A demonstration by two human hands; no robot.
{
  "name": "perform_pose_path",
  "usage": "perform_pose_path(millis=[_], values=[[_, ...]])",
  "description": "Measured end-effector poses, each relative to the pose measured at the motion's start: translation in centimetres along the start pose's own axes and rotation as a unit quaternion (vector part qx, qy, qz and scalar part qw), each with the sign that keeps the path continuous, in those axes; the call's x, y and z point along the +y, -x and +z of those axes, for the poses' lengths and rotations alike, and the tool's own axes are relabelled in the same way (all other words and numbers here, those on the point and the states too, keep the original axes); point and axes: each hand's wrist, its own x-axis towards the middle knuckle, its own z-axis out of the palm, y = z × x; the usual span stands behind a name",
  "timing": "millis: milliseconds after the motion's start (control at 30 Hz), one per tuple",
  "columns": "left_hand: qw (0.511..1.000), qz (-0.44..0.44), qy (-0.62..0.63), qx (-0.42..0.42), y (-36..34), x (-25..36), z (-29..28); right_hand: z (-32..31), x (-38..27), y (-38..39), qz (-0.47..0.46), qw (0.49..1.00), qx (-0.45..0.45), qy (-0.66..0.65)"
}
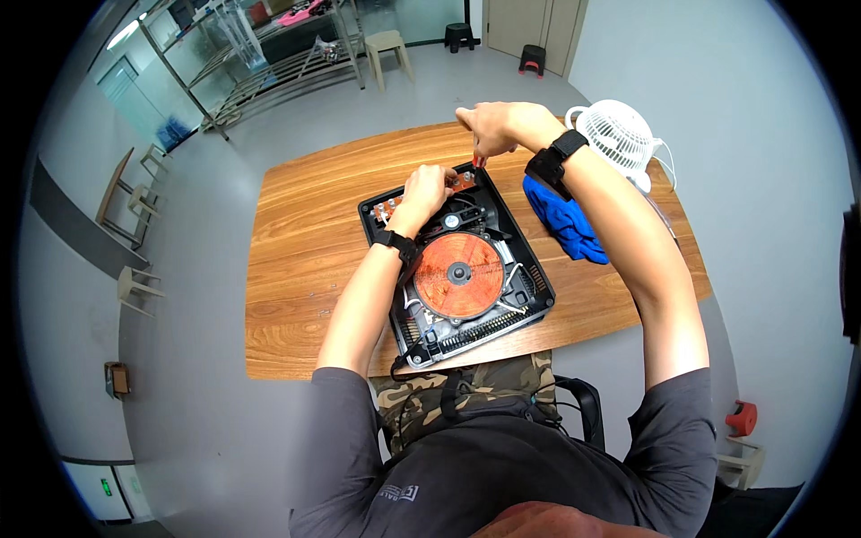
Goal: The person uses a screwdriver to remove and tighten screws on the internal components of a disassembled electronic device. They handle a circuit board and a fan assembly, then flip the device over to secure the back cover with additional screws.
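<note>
An opened induction cooker lies on the table in front of me, with a round copper-coloured coil in its near half. At its far end runs a narrow orange-brown circuit board with small parts on it. My left hand bends over that board with curled fingers; what lies between the fingertips is hidden. Above the far right corner, my right hand is closed around what looks like a red screwdriver, held upright and mostly covered by the hand. A black fan sits between board and coil.
A blue cloth lies right of the cooker on the wooden table. Behind it stands a white slatted fan-like appliance with a cable. Farther off are a metal rack and several stools, one beige.
</note>
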Motion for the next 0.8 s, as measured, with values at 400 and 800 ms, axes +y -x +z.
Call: perform_pose_path(millis=[400, 800], values=[[1.0, 0.009, -0.019, 0.007, -0.3, -0.7, 1.0, 0.6, -0.1, -1.0, 0.053, 0.997, -0.029, -0.037], [0.996, 0.031, -0.022, -0.084, -1.0, -0.5, -1.2, 1.3, 1.6, -2.2, 0.011, 1.0, -0.017, -0.002]])
